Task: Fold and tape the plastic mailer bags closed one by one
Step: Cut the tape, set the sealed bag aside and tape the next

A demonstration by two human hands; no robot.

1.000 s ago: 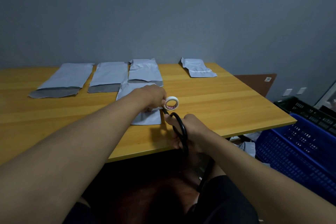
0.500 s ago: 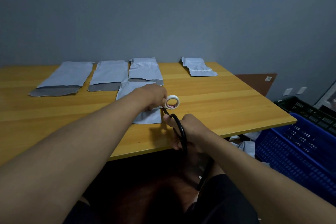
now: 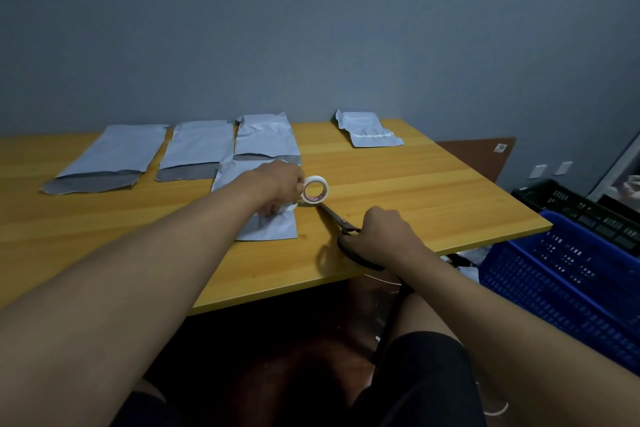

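left hand (image 3: 277,185) pinches tape roll (image 3: 314,189) over folded mailer (image 3: 268,224); right hand (image 3: 382,230) grips scissors (image 3: 341,218): better cut close beside the roll.

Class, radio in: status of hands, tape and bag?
Left hand holds tape roll over bag. Right hand grips scissors, blades at tape. Nothing blocking.

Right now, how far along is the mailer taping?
Done, apparently: one folded mailer set apart at the far right. In hand: the left hand holds the tape roll over the near mailer, while the right hand grips black scissors pointed at the roll. Left: three mailers in the back row, grey flaps unfolded.
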